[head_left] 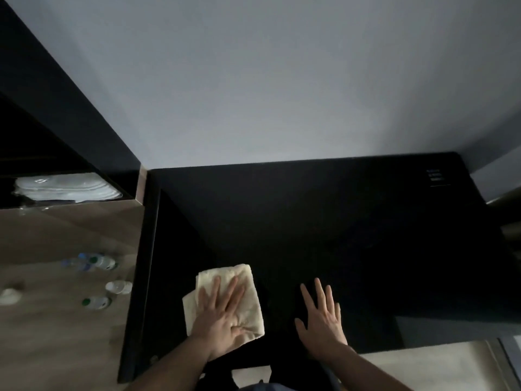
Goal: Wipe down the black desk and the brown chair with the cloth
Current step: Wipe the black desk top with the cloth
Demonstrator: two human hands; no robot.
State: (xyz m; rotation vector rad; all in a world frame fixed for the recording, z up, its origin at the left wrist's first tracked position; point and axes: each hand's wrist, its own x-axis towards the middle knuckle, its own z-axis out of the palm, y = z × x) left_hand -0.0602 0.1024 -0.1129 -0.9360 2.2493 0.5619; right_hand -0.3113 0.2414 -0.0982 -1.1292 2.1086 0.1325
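Cream cloth [225, 300] lies flat under the left hand [222, 320], fingers spread, near the black bench [324, 221] front; right hand [321, 317] rests open alongside. Far bench apparently unwiped; chair unseen.

Black desk [324, 227] bears a folded cloth [248, 280].

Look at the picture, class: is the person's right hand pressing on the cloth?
No. The right hand lies flat on the bare black desk, while the left hand presses the cloth.
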